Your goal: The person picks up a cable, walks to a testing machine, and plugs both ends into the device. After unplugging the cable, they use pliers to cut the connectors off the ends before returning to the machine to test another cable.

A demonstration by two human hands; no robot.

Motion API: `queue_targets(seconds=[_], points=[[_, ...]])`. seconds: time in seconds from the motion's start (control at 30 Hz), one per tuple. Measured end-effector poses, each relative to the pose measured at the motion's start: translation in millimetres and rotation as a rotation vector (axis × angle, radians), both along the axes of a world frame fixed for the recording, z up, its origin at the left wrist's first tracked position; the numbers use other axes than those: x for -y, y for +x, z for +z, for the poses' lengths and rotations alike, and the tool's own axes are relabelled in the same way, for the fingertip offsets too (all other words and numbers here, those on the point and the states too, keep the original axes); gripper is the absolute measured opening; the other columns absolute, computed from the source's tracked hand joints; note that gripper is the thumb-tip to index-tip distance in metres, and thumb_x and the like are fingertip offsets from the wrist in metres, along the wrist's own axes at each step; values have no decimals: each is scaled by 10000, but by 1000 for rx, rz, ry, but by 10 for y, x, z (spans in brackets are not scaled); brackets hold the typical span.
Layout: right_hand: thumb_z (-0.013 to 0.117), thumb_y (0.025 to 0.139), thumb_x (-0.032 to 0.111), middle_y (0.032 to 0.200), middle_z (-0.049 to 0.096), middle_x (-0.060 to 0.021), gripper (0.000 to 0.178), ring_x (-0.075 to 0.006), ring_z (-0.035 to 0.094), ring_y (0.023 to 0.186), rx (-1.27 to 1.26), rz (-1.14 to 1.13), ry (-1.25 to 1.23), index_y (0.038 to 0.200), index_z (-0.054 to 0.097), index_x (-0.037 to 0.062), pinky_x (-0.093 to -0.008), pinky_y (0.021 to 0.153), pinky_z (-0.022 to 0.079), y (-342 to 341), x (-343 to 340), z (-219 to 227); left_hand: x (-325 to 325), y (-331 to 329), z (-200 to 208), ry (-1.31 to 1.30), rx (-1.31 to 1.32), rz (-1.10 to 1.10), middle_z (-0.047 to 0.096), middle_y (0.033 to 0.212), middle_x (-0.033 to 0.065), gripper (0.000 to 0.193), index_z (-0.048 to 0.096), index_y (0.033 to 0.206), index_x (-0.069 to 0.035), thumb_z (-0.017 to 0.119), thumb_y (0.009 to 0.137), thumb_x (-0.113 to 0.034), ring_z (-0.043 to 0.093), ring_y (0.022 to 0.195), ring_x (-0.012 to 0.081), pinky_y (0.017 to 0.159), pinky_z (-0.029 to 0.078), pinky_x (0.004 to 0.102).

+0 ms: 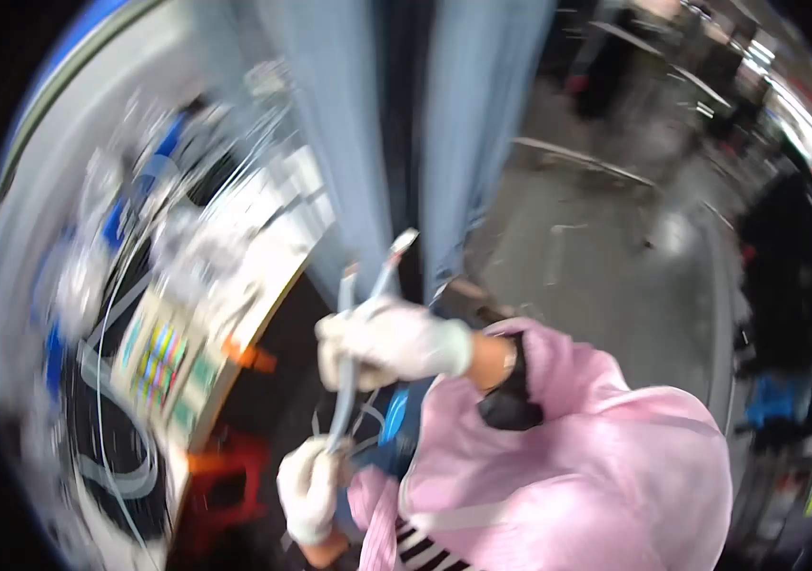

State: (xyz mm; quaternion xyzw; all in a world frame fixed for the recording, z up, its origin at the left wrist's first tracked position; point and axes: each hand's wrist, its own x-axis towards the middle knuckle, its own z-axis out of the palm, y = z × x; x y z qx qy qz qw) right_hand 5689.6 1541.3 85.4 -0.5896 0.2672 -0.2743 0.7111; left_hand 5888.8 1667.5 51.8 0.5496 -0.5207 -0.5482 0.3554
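Observation:
My right hand [392, 338], in a white glove and a pink sleeve, is closed around light grey cable [341, 414]. Two cable ends stick up past its fingers. One end [349, 276] looks stripped, with a copper-coloured tip; the other [400, 249] carries a small white piece with a bit of red, too blurred to name. Lower and to the left, my left hand [311, 485], also white-gloved, pinches the same grey cable. The cable runs between both hands. What lies inside the fists is hidden.
To the left stands a bench [254, 328] with blurred clutter, a label sheet with coloured strips [157, 357] and thin wires. An orange-red frame [235, 485] is beside it. Tall grey-blue panels [349, 114] rise ahead. At right are grey floor [606, 276] and dark racks.

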Motion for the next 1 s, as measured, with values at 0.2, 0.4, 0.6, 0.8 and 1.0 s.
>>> queue_targets(seconds=[0.2, 0.4, 0.6, 0.8, 1.0], points=[[405, 922, 284, 568, 535, -3, 391, -62, 451, 492, -119, 625, 69, 710, 616, 32, -208, 466, 358, 473, -253, -33, -140, 52, -31, -320, -173, 494, 559, 798, 93, 269, 556, 1027, 65, 457, 804, -51, 524, 679, 121, 601, 411, 225], [444, 913, 229, 602, 551, -19, 339, -87, 488, 546, -26, 967, 89, 714, 611, 11, -234, 504, 386, 708, -424, -243, -135, 73, 174, -399, -199, 349, 530, 726, 62, 324, 600, 935, 78, 564, 746, -182, 477, 617, 97, 562, 360, 209], [459, 904, 295, 607, 559, -24, 371, -96, 521, 555, -62, 1021, 84, 687, 597, 28, -235, 512, 417, 728, -387, -328, -69, -36, 166, -453, -206, 376, 515, 689, 58, 301, 626, 821, 90, 598, 686, -179, 466, 588, 101, 543, 351, 211], [463, 900, 353, 588, 551, -14, 400, -89, 524, 539, -43, 1022, 102, 676, 596, 49, -223, 497, 418, 729, -371, -415, -58, -29, 158, -424, -128, 373, 518, 683, 71, 191, 621, 756, 78, 581, 663, -84, 476, 592, 113, 532, 364, 223], [487, 890, 353, 558, 534, -8, 394, -77, 500, 496, -28, 987, 151, 676, 599, 41, -210, 458, 391, 729, -340, -451, -18, -33, 126, -438, -76, 397, 514, 685, 65, 112, 607, 716, 64, 579, 654, -25, 481, 601, 109, 538, 372, 224]])
